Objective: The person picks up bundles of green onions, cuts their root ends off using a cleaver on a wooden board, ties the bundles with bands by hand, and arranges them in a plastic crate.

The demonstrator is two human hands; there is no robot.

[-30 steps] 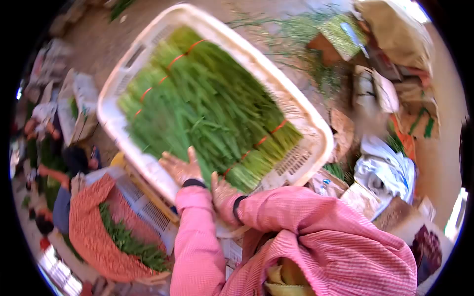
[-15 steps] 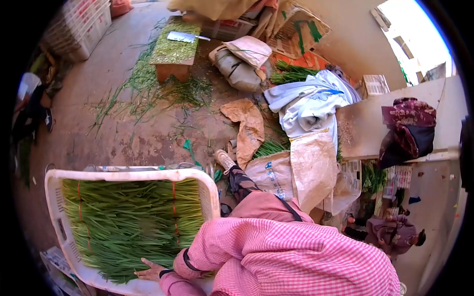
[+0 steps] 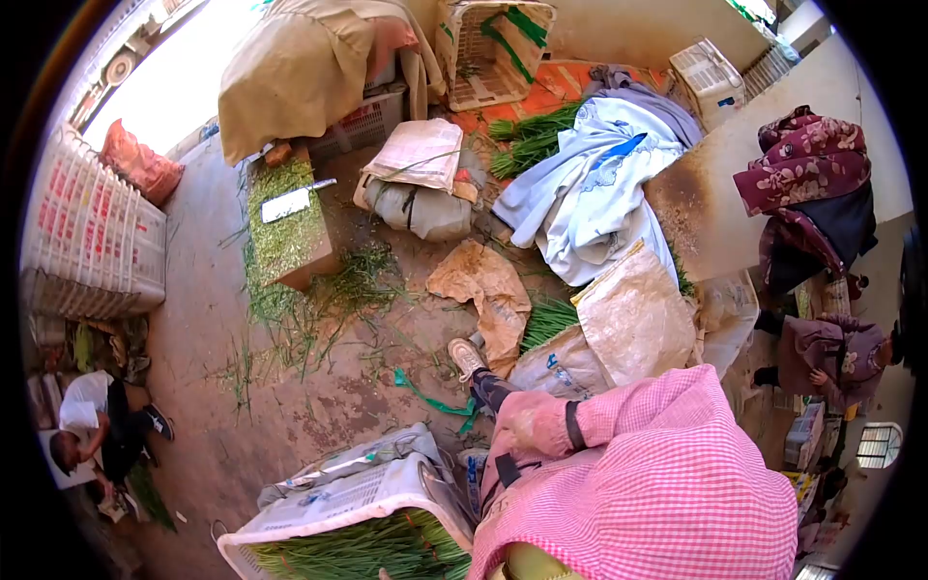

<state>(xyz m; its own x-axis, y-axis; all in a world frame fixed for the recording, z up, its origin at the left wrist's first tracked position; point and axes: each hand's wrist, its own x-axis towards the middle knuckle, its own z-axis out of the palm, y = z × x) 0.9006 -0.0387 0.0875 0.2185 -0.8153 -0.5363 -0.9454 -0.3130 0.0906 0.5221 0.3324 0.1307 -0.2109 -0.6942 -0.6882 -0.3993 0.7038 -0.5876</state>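
In the head view, a white plastic crate is cut off by the bottom edge. Bundles of long green chives lie in it, with red ties round them. A small fingertip at the bottom edge, over the greens, seems to belong to my left hand; its other fingers are out of frame. My pink checked sleeve has a dark band round it and reaches toward the crate's right end. No part of my right hand shows.
A low block holds chopped greens and a cleaver. Sacks, cloths and stacked crates stand around. One person sits at left; another is at right.
My view has swung up and left, so the crate sits lower in frame. The hand earlier spread on the chives is now almost wholly below the edge.
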